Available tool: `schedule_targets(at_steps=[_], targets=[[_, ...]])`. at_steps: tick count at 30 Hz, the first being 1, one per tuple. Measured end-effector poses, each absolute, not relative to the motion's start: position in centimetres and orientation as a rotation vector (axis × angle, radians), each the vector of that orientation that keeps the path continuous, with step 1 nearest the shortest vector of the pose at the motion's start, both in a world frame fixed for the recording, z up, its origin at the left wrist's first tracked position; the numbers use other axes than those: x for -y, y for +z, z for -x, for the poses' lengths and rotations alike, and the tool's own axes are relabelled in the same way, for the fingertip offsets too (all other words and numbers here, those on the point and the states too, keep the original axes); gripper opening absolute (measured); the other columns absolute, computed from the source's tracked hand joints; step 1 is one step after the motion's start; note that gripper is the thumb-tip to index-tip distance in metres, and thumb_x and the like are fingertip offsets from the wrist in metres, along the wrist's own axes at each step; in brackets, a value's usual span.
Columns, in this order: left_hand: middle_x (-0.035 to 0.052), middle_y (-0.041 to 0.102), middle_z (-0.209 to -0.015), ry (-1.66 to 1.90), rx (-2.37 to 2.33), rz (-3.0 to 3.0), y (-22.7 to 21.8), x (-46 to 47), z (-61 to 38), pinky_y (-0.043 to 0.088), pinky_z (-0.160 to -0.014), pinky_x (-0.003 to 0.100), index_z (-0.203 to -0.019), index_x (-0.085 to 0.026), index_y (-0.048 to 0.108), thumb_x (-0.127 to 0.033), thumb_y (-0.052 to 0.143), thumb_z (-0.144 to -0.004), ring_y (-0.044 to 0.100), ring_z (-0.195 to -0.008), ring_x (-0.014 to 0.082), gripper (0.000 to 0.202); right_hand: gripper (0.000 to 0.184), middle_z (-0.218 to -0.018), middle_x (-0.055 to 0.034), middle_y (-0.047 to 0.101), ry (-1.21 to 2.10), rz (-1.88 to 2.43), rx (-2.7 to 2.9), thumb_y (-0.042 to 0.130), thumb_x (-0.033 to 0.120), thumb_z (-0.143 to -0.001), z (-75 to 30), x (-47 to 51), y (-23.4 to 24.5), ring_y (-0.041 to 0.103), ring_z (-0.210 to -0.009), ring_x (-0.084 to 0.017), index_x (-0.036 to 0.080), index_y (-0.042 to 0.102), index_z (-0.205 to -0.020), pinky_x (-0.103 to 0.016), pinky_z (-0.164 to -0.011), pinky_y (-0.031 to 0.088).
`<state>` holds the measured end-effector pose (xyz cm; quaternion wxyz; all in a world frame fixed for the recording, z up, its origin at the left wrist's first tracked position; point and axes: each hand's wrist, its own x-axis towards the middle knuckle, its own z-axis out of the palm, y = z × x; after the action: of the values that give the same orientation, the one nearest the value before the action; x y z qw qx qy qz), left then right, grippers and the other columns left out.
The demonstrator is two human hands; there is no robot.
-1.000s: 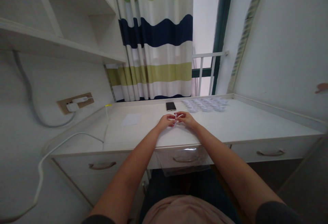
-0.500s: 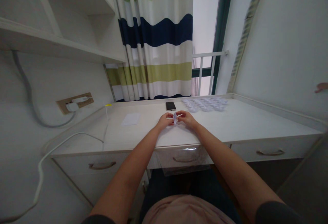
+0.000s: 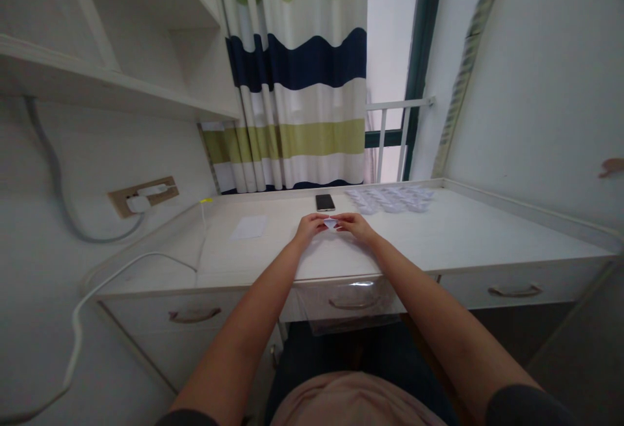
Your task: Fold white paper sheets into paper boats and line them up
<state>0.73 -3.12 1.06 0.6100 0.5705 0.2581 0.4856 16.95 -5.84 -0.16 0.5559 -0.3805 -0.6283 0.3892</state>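
Between my two hands, just above the white desk, is a small folded piece of white paper, wide at the top and pointed toward me. My left hand pinches its left side with the fingertips. My right hand grips its right side the same way. Beyond my right hand lie several folded white paper pieces in rows. A black phone lies flat behind my hands. Off to the left is a flat stack or sheet of white paper.
The white desk has a raised rim at the back and right. A clear plastic sheet hangs over the middle drawer front. A white cable crosses the left side from a wall socket. A striped curtain hangs behind.
The folded paper has turned in my fingers, from a narrow upright edge to a wider, triangular face. Both hands stay nearly in place.
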Motion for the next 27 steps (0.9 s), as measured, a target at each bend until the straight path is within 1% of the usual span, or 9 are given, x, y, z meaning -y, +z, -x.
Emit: schedule_targets(at_steps=[3,7,10,14,16,18,21,23,27], targets=[[0.0034,0.062,-0.073,1.091,-0.598,-1.34,0.9,3.3,-0.8,0.047,-0.077,0.03,-0.073,-0.011,0.058,-0.019,0.066,-0.064,0.06,-0.07,0.0109,0.014,0.024,-0.077,-0.0053,0.067,0.877,0.921,1.493,0.067,0.027,-0.057,-17.1,5.4,-0.4,0.058,-0.067,-0.014,0.017,0.07,-0.078,-0.033,-0.07,0.048],[-0.0011,0.06,-0.071,1.076,-0.673,-1.373,0.5,3.5,-1.1,0.049,-0.069,0.03,-0.084,-0.015,0.049,-0.014,0.073,-0.057,0.06,-0.064,0.0099,0.036,0.02,-0.075,-0.0044,0.067,0.83,0.918,1.511,0.067,0.021,-0.052,-17.1,5.2,-0.3,0.059,-0.07,-0.015,0.017,0.07,-0.071,-0.033,-0.072,0.046],[-0.0006,0.06,-0.068,1.023,-0.722,-1.382,0.3,3.4,-1.2,0.05,-0.066,0.029,-0.086,-0.015,0.046,-0.015,0.073,-0.059,0.061,-0.06,0.0104,0.038,0.019,-0.076,-0.0041,0.067,0.836,0.895,1.505,0.066,0.021,-0.052,-17.0,5.6,-0.1,0.059,-0.072,-0.016,0.017,0.069,-0.07,-0.032,-0.073,0.046],[0.0004,0.061,-0.065,1.024,-0.739,-1.437,0.2,3.0,-1.3,0.05,-0.062,0.025,-0.081,-0.012,0.047,-0.014,0.072,-0.059,0.061,-0.057,0.0095,0.033,0.024,-0.076,-0.0042,0.067,0.853,0.907,1.497,0.066,0.025,-0.056,-16.8,6.2,0.2,0.059,-0.068,-0.014,0.017,0.068,-0.078,-0.03,-0.068,0.046],[-0.0016,0.06,-0.061,1.031,-0.737,-1.505,0.1,2.9,-1.3,0.048,-0.058,0.023,-0.081,-0.013,0.047,-0.013,0.072,-0.059,0.06,-0.053,0.0088,0.033,0.033,-0.072,-0.0031,0.066,0.826,0.919,1.492,0.067,0.028,-0.057,-16.7,6.3,0.2,0.058,-0.065,-0.014,0.018,0.066,-0.088,-0.028,-0.063,0.046],[-0.0041,0.058,-0.056,1.019,-0.717,-1.593,-0.1,2.9,-1.3,0.046,-0.053,0.02,-0.082,-0.014,0.046,-0.012,0.071,-0.058,0.058,-0.05,0.0084,0.035,0.037,-0.068,-0.0022,0.064,0.809,0.953,1.489,0.068,0.033,-0.057,-16.7,6.2,0.1,0.056,-0.061,-0.013,0.018,0.065,-0.091,-0.026,-0.058,0.045],[-0.0068,0.056,-0.052,0.995,-0.682,-1.675,-0.1,3.2,-1.2,0.043,-0.05,0.019,-0.086,-0.015,0.043,-0.012,0.07,-0.059,0.057,-0.047,0.0086,0.038,0.028,-0.061,-0.0024,0.062,0.817,1.019,1.518,0.067,0.038,-0.057,-16.7,6.0,0.0,0.052,-0.054,-0.011,0.015,0.067,-0.073,-0.024,-0.052,0.04],[-0.0072,0.057,-0.052,0.982,-0.667,-1.685,0.0,3.4,-1.1,0.043,-0.051,0.019,-0.087,-0.016,0.042,-0.012,0.069,-0.059,0.057,-0.047,0.0086,0.039,0.027,-0.057,-0.0019,0.06,0.826,1.038,1.536,0.067,0.04,-0.057,-16.8,6.0,0.0,0.049,-0.051,-0.01,0.014,0.066,-0.064,-0.024,-0.051,0.038],[-0.0053,0.059,-0.053,0.938,-0.66,-1.687,0.1,3.4,-1.1,0.042,-0.05,0.019,-0.084,-0.016,0.043,-0.014,0.069,-0.06,0.057,-0.046,0.0081,0.036,0.025,-0.057,-0.001,0.06,0.87,1.025,1.527,0.067,0.039,-0.056,-16.9,6.2,0.2,0.048,-0.052,-0.01,0.015,0.066,-0.063,-0.024,-0.052,0.037]])
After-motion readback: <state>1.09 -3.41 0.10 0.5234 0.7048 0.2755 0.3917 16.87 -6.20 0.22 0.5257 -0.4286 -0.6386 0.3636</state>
